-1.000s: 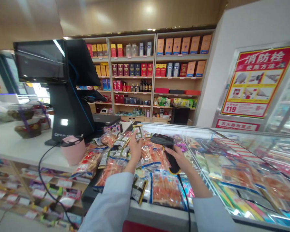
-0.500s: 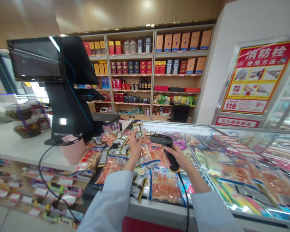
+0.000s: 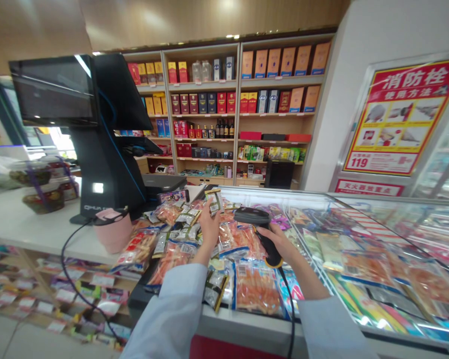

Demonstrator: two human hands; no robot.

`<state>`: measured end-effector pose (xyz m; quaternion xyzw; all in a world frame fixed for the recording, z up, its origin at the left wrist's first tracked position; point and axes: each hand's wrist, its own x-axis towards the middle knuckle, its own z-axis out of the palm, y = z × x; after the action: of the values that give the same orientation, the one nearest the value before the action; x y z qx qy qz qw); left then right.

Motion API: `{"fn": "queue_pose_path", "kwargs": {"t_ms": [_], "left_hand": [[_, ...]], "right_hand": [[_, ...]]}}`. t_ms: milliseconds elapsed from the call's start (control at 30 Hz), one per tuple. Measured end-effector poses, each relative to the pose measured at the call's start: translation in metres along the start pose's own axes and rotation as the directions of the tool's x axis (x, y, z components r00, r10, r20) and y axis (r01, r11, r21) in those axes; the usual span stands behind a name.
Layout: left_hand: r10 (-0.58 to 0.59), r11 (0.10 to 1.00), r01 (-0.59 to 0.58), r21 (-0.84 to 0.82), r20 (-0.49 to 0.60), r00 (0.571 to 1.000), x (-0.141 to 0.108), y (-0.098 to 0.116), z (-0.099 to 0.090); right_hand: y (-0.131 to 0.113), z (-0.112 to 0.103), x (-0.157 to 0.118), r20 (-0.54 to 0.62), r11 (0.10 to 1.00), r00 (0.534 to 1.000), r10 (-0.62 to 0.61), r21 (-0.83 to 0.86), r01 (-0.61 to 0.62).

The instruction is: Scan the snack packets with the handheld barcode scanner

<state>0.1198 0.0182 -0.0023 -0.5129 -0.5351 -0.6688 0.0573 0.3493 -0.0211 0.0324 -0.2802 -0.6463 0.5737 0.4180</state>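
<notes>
At the checkout counter (image 3: 41,224), two wrapped baskets (image 3: 41,199) tied with purple ribbon stood at your far left, their contents too blurred to name, and a pink cup (image 3: 112,232) stood just in front of the black point-of-sale terminal (image 3: 105,149). Your left hand (image 3: 209,229) was raised, its fingertips pinching a small flat snack packet (image 3: 214,201) upright by its edge, above a loose spread of orange-filled packets (image 3: 172,257) lying across the counter. Just right of that packet, your right hand (image 3: 280,244) was closed round the handle of a corded barcode scanner (image 3: 251,216), its head tipped forward. Further right, a glass-topped display chest (image 3: 374,212) held rows of similar flat packets (image 3: 366,267) under its lid. Packet and scanner head were near each other, so the next move called for only a short turn of either wrist.
</notes>
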Motion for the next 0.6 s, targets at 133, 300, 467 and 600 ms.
{"fn": "queue_pose_path", "kwargs": {"t_ms": [133,300,467,600], "left_hand": [[-0.001,1.0,0.001,-0.001,0.001,1.0,0.0,0.0,0.0],[-0.014,1.0,0.014,0.002,0.012,1.0,-0.001,0.0,-0.001],[-0.048,0.999,0.048,-0.016,0.006,0.999,-0.003,-0.001,0.0],[0.0,1.0,0.0,-0.018,0.049,0.999,-0.003,0.003,-0.009]], "right_hand": [[-0.001,0.0,0.0,0.004,1.0,1.0,0.004,0.002,-0.004],[0.003,-0.001,0.004,-0.009,0.997,1.0,0.024,0.07,-0.023],[-0.001,0.004,0.009,-0.049,0.992,0.998,0.048,0.121,-0.042],[-0.018,0.008,0.004,-0.06,0.995,0.998,-0.004,0.095,0.009]]}}
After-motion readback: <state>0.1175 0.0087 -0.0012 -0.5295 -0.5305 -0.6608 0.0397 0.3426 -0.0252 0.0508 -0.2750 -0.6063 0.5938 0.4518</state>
